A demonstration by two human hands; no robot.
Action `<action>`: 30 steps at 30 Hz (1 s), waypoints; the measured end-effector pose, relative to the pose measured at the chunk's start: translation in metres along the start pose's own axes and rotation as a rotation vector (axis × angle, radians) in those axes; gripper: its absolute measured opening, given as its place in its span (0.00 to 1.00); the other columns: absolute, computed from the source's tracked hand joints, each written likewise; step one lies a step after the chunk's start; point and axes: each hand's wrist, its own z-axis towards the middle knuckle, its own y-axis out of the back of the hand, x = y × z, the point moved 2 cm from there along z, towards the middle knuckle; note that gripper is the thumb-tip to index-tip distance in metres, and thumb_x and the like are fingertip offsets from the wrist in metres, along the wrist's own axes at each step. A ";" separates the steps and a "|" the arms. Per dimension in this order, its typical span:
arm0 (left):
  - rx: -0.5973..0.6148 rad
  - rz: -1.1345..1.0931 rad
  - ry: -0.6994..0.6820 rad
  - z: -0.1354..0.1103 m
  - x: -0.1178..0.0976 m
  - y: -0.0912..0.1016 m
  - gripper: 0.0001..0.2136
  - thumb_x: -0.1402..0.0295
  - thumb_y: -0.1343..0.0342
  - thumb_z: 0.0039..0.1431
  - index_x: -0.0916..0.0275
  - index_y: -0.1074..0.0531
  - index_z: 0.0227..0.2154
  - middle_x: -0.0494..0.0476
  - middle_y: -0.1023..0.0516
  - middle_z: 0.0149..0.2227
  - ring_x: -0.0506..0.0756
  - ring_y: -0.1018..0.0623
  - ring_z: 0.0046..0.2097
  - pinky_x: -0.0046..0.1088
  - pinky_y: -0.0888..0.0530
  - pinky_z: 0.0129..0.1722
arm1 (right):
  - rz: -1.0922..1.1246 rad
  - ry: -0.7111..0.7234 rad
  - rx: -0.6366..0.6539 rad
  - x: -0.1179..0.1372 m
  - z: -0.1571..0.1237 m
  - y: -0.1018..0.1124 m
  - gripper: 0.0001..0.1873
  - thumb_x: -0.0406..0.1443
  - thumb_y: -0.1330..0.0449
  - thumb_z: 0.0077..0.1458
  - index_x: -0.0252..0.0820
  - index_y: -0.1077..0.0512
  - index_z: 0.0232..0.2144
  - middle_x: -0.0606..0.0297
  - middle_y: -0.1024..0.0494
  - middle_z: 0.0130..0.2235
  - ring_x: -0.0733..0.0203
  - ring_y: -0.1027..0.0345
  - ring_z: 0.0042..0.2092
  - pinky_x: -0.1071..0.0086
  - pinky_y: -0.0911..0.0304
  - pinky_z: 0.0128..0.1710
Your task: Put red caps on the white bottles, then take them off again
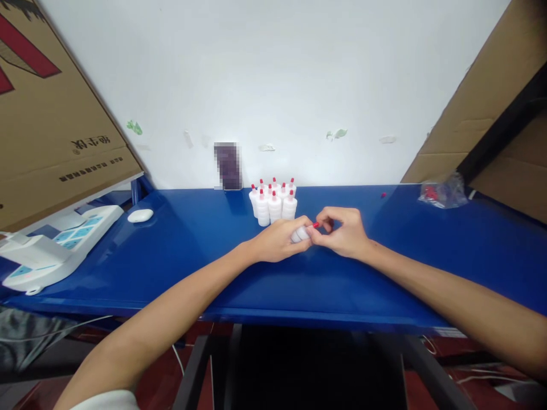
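My left hand point(280, 239) is closed around a small white bottle point(300, 233) lying sideways just above the blue table point(192, 262). My right hand point(342, 230) pinches the bottle's red cap point(316, 225) at its tip. Both hands meet at the middle of the table. Right behind them stands a cluster of several white bottles with red caps point(273, 200), upright and close together near the wall.
A white weighing scale point(55, 245) sits at the left edge, with a small white oval object point(140, 215) beside it. A clear plastic bag holding red caps point(442, 192) lies at the back right. Cardboard sheets point(51, 114) lean on both sides.
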 end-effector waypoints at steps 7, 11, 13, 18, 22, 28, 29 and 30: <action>0.088 0.128 -0.043 -0.001 -0.013 -0.004 0.11 0.57 0.45 0.68 0.61 0.31 0.40 0.48 0.28 0.27 0.49 0.30 0.26 0.26 0.38 0.27 | 0.008 0.162 0.080 -0.003 -0.001 0.002 0.13 0.43 0.43 0.57 0.46 0.36 0.23 0.71 0.35 0.20 0.65 0.43 0.21 0.67 0.45 0.24; 0.045 0.133 0.001 -0.002 -0.016 -0.006 0.12 0.56 0.46 0.69 0.61 0.32 0.40 0.49 0.26 0.29 0.50 0.29 0.28 0.27 0.37 0.28 | -0.012 0.194 0.225 -0.005 0.002 0.000 0.18 0.38 0.47 0.63 0.45 0.41 0.20 0.71 0.37 0.19 0.66 0.46 0.21 0.69 0.49 0.23; 0.031 0.124 0.020 -0.002 -0.015 -0.005 0.12 0.56 0.46 0.69 0.61 0.31 0.41 0.50 0.25 0.30 0.50 0.28 0.29 0.27 0.36 0.29 | -0.017 0.177 0.231 -0.003 0.004 0.000 0.20 0.38 0.47 0.64 0.46 0.45 0.20 0.72 0.40 0.19 0.67 0.48 0.21 0.68 0.52 0.23; 0.006 0.115 0.002 -0.001 -0.005 0.006 0.11 0.58 0.47 0.69 0.61 0.31 0.41 0.50 0.26 0.31 0.50 0.29 0.30 0.27 0.34 0.32 | 0.024 0.099 0.318 0.004 0.007 -0.002 0.20 0.40 0.50 0.70 0.46 0.43 0.24 0.70 0.36 0.23 0.64 0.44 0.24 0.68 0.47 0.27; 0.140 0.085 -0.027 -0.004 0.002 0.015 0.10 0.61 0.47 0.68 0.61 0.28 0.43 0.51 0.25 0.32 0.50 0.29 0.31 0.26 0.33 0.33 | 0.140 0.011 0.508 0.009 0.010 -0.002 0.21 0.44 0.54 0.73 0.45 0.41 0.26 0.70 0.35 0.25 0.64 0.44 0.26 0.68 0.46 0.29; 0.188 0.266 -0.062 -0.006 0.004 0.020 0.11 0.61 0.48 0.69 0.60 0.27 0.47 0.54 0.22 0.34 0.52 0.26 0.31 0.26 0.35 0.32 | 0.643 -0.387 0.814 -0.005 0.009 0.001 0.25 0.53 0.52 0.72 0.46 0.42 0.26 0.76 0.48 0.23 0.68 0.56 0.24 0.70 0.51 0.23; 0.180 0.317 -0.071 -0.006 0.003 0.022 0.11 0.61 0.49 0.70 0.60 0.27 0.47 0.55 0.21 0.35 0.53 0.26 0.32 0.27 0.36 0.31 | 0.754 -0.449 0.853 -0.009 0.009 0.002 0.26 0.53 0.50 0.71 0.46 0.44 0.25 0.76 0.50 0.24 0.68 0.58 0.23 0.70 0.53 0.23; 0.168 0.361 -0.074 -0.006 0.003 0.023 0.11 0.60 0.49 0.70 0.60 0.27 0.47 0.55 0.21 0.35 0.53 0.25 0.32 0.27 0.36 0.31 | 0.848 -0.505 0.900 -0.013 0.009 0.003 0.26 0.53 0.49 0.71 0.46 0.45 0.25 0.77 0.52 0.24 0.69 0.60 0.23 0.70 0.54 0.23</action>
